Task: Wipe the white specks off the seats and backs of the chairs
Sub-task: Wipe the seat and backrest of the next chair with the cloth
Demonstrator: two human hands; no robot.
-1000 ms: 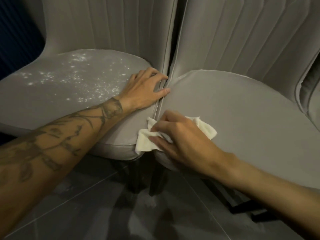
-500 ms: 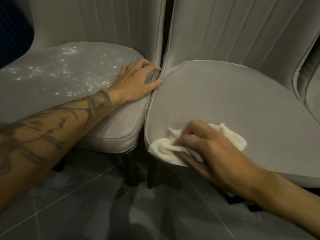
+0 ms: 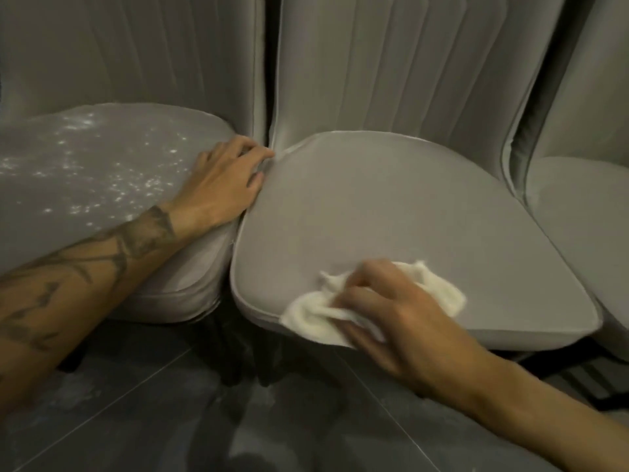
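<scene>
Two grey padded chairs stand side by side. The left chair's seat (image 3: 85,185) is covered in white specks (image 3: 136,189). No specks show on the middle chair's seat (image 3: 374,206). My right hand (image 3: 391,311) grips a crumpled white cloth (image 3: 326,315) at the front edge of the middle seat. My left hand (image 3: 224,182) rests on the right edge of the speckled seat, its fingertips at the gap between the two chairs. Ribbed grey chair backs (image 3: 391,69) rise behind both seats.
A third grey chair (image 3: 585,212) stands at the right edge, close against the middle one. Dark grey floor tiles (image 3: 170,420) with pale smudges lie below the seats. Black chair legs (image 3: 245,359) show under the seat fronts.
My right hand has slid the cloth from the gap between the seats rightward along the middle seat's front edge. My left hand has stayed on the speckled seat's edge.
</scene>
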